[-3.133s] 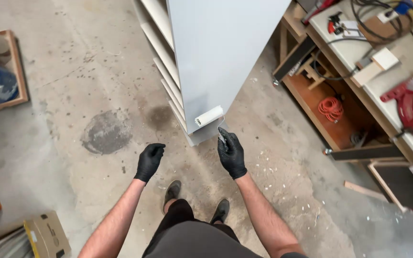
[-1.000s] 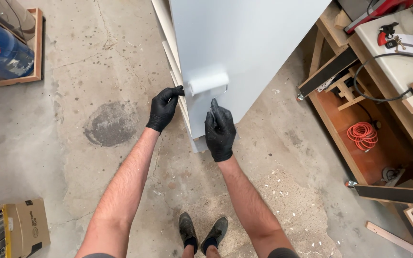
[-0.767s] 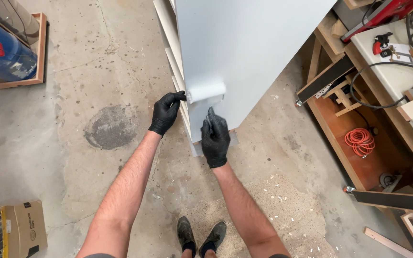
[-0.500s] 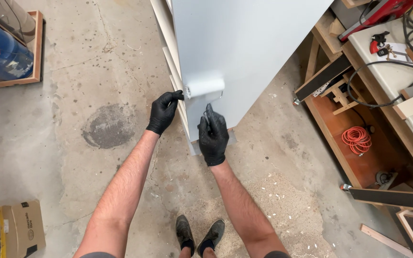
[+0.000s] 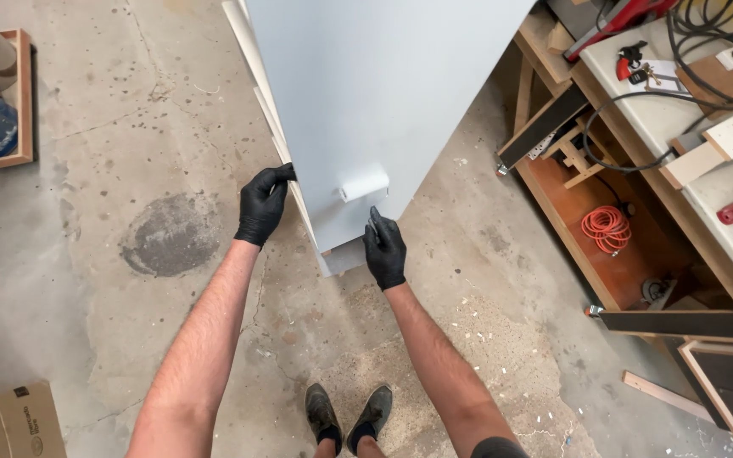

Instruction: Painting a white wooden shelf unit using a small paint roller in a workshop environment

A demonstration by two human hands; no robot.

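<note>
Left hand (image 5: 262,203), gloved black, arm extended, is clamped on the left edge of the tall grey panel (image 5: 383,93) standing on the concrete floor (image 5: 129,127). Right hand (image 5: 384,248) is closed around the handle of a white paint roller (image 5: 364,183) lying against the panel's lower face. An orange cord (image 5: 607,229) sits under the table (image 5: 680,136) at right; open floor lies left.

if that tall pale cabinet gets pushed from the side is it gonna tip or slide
Probably more apt to tip than slide: the cabinet looks tall and narrow, and it stands on rough concrete floor that would likely grip its base. It seems stiff. The left hand grips its edge, perhaps steadying it, while the right hand holds the paint roller against its face.
</note>
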